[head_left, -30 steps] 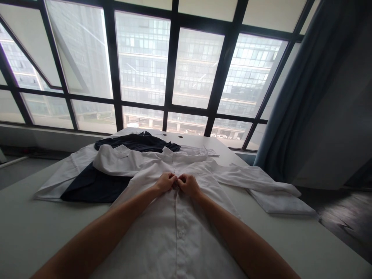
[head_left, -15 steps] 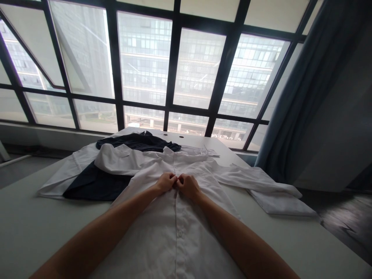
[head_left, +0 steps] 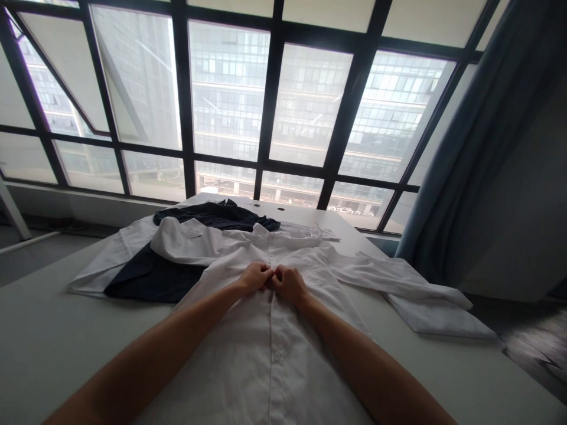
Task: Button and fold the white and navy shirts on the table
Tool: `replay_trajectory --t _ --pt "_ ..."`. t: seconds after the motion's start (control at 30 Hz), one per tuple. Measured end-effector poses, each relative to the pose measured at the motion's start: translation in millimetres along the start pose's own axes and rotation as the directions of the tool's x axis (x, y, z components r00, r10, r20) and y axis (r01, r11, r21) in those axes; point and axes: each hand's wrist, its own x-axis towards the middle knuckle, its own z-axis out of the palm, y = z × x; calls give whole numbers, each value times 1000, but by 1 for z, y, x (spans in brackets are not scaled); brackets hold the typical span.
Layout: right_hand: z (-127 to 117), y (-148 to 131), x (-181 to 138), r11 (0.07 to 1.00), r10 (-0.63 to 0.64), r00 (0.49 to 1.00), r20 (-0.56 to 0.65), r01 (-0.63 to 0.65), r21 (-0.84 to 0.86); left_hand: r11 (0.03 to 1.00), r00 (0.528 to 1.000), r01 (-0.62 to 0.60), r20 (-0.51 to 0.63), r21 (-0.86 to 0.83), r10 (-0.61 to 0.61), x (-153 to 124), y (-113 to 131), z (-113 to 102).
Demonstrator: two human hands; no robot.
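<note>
Head view, white button-up shirt (head_left: 239, 354): front up on the white table (head_left: 48, 342), collar (head_left: 261, 232) away from you.
Your left hand (head_left: 256, 276): fingertips pinching the placket (head_left: 277, 330).
Your right hand (head_left: 288, 284): pinching it too, just beside.
Navy garment (head_left: 153, 276): partly under a sleeve (head_left: 183, 247).

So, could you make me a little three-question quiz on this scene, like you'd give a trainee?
1. True or false: the left hand and right hand are close together at the front of the white shirt.
2. What lies on the table between the white shirt and the windows? A: a red towel. B: a dark garment. C: a metal pan.
3. On which side of the picture does the curtain hang?

Key: 1 true; 2 B; 3 right.
</note>
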Motion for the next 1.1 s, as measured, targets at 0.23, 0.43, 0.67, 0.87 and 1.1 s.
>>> replay_trajectory --t 0.23,0.43,0.67,0.87,1.1 --pt "-4 -8 -2 990 -20 997 80 31 -134 921 977 -151 -85 360 194 1 1 -4" --pt "-2 -6 0 996 -14 998 56 19 -83 891 979 -163 -45 425 200 3 -2 -4" --pt "-2 2 2 990 17 1000 21 -20 141 897 973 -229 87 377 212 1 2 -15" --pt "-3 5 3 987 1 999 51 -9 160 883 972 -236 115 407 206 1 1 -17" --pt "-7 0 -1 998 -37 997 62 34 56 846 969 -247 146 473 201 4 2 -17"
